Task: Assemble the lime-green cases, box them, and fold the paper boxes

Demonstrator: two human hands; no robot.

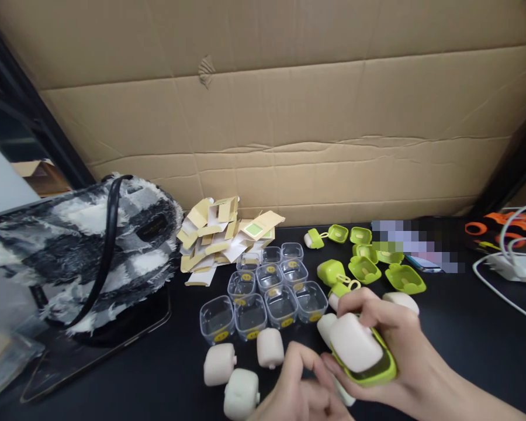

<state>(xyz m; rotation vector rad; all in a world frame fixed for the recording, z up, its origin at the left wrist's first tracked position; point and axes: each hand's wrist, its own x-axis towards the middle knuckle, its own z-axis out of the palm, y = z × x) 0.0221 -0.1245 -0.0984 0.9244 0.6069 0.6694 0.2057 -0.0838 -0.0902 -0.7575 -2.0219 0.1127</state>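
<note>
My right hand (397, 345) is closed around a lime-green case (374, 371) with a white block (354, 342) seated in it. My left hand (298, 386), at the bottom edge, has its fingers curled and pinched against the case's left side. Three loose white blocks (241, 365) lie on the black table just left of my hands. Several clear square boxes (267, 295) with yellow stickers stand in a cluster behind them. More green cases (368, 263), some open, lie behind my right hand.
A fuzzy black-and-white bag (92, 245) sits at the left on a clear stand. A heap of folded paper card boxes (221, 234) lies by the cardboard wall (289, 117). White cables (508, 257) and an orange tool (499, 225) are at the right.
</note>
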